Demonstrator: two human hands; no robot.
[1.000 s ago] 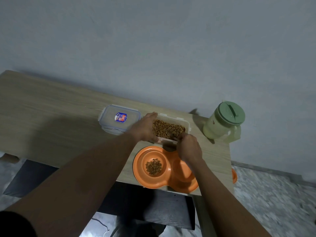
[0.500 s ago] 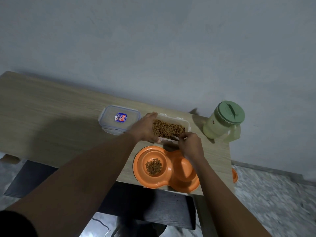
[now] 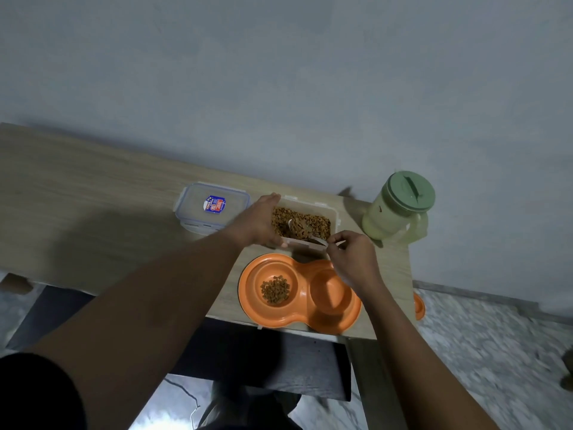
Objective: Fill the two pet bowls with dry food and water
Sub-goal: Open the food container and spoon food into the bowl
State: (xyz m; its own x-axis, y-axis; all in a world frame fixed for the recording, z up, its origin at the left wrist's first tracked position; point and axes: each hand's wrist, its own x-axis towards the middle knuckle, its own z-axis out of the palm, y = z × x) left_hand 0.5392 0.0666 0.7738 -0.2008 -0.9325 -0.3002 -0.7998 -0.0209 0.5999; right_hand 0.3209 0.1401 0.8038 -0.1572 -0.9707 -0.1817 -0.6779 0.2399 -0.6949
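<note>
The left hand (image 3: 259,223) is gripping the left end of the open food container (image 3: 294,243), steadying it. The right hand (image 3: 353,259) is pinching the handle of a spoon (image 3: 296,226) whose bowl is sitting in the kibble (image 3: 316,223). The orange double bowl (image 3: 248,287) is sitting just in front of the container, its left well barely filled. The scoop should probably be lifting level, crossing the container's near wall low and tipping only over that well.

My one camera rides on my head, wide-angled, facing forward and steeply down across a pale wood-grain tabletop (image 3: 77,193) toward a plain grey wall (image 3: 279,72) that fills the upper half of the frame. It sits close: my bare arms (image 3: 155,305) sweep in from the bottom of the frame, and my left hand (image 3: 257,223) and right hand (image 3: 352,259) lie just right of centre.
</note>
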